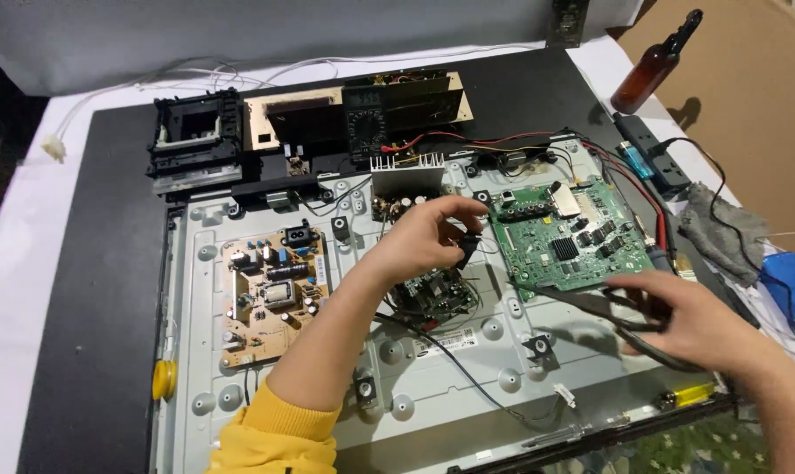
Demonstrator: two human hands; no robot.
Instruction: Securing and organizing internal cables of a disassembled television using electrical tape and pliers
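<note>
Currently our left hand (428,235) pinches a black connector (468,250) by the green board (566,237); right hand (691,318) grips cables (590,307); boards remain mounted

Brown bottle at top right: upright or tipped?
Tipped. The brown bottle lies slanted on the cardboard sheet, its dark cap end pointing up-right, its shadow beside it.
</note>
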